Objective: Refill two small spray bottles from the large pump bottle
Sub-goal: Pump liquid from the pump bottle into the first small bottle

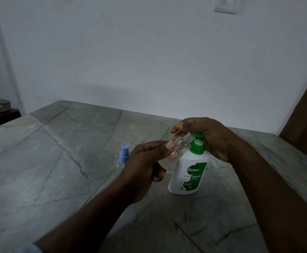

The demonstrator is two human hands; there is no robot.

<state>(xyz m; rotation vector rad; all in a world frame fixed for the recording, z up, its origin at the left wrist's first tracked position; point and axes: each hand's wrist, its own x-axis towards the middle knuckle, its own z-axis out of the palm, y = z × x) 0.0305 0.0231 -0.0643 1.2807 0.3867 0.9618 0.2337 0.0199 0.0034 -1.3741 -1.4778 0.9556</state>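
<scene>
The white plastic pump bottle with a green collar and green pump head (188, 172) stands upright on the grey veined stone counter (57, 161). Its green-and-white label reads "Dettol" and, below that, "ORIGINAL"; a smaller line looks like "99.99", and the remaining print is too small to read.

Just left of the pump bottle's neck, a small clear plastic spray bottle with a bare threaded neck (181, 143) is held tilted, its open mouth angled up toward the green pump head, close under the spout. A bit of white label with a red square outline shows on its lower part; the writing cannot be read. Whether it holds any liquid cannot be told.

The left hand (145, 167) pinches this clear bottle, thumb pressed on its side and fingers curled behind it. The right hand (204, 137) is closed over the top of the green pump head, fingers bent down across it.

Farther left of the pump bottle, partly hidden behind the left hand, a second small clear spray bottle with a light blue spray cap (124, 157) stands on the counter, apart from both hands.
</scene>
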